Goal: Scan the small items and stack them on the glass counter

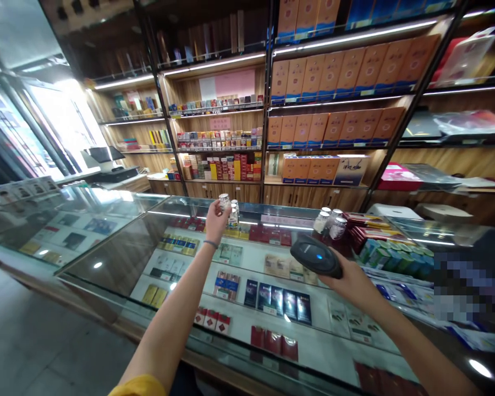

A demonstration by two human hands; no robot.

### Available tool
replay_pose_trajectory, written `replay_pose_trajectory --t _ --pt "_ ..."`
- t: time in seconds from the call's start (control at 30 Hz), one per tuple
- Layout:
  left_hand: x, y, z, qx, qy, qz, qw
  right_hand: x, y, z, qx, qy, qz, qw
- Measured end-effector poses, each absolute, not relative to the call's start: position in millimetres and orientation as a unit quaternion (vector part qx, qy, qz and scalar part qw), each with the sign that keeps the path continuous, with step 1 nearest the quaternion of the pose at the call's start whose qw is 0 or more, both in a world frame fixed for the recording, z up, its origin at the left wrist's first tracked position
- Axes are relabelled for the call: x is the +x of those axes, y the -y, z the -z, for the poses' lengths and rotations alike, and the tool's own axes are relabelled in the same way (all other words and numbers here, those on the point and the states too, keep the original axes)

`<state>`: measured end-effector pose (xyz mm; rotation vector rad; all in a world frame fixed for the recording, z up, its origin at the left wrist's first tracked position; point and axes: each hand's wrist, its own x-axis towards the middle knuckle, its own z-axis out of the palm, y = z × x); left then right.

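Observation:
My left hand (218, 215) reaches over the glass counter with its fingers closed round a small clear jar with a silvery lid (223, 201). Right beside it stand similar jars (234, 212) on the glass top. In my right hand (346, 278) is a black barcode scanner (315, 257) with a lit blue spot, its head pointing left above the counter. A further group of lidded jars (330, 223) stands beyond the scanner, near stacked dark red packets. The labels on the jars are too small to read.
The glass display counter (119, 258) holds several rows of cigarette packs (277, 300). Green boxes (396, 253) and blue-white packets (404, 294) lie on its right side. Behind are shelves of orange boxes (325, 129). A till (109, 162) stands at the back left.

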<state>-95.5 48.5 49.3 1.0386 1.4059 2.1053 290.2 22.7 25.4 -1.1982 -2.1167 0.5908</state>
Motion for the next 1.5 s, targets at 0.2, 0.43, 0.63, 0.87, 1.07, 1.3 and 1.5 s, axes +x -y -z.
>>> replay_pose_trajectory --t 0.2,0.43,0.63,0.87,1.07,1.3,1.5 --pt "-143 -45 5 0.389 -0.634 -0.659 0.110 292 -26 -18 -0.461 0.789 -0.229 0.336" --pt "-144 -54 23 0.394 -0.663 -0.621 0.139 294 -26 -21 -0.459 0.787 -0.236 0.337" --pt "-144 -64 25 0.416 -0.665 -0.602 0.149 289 -21 -24 -0.473 0.775 -0.241 0.342" --pt "-135 -70 31 0.458 -0.675 -0.565 0.124 290 -23 -23 -0.470 0.775 -0.241 0.346" --pt "-109 -76 27 0.457 -0.627 -0.615 0.140 290 -24 -25 -0.470 0.774 -0.235 0.353" --pt "-103 -74 29 0.499 -0.673 -0.543 0.053 296 -24 -37 -0.459 0.756 -0.253 0.393" --pt "-68 -69 13 0.534 -0.601 -0.571 -0.163 335 -32 -68 -0.485 0.681 -0.268 0.479"
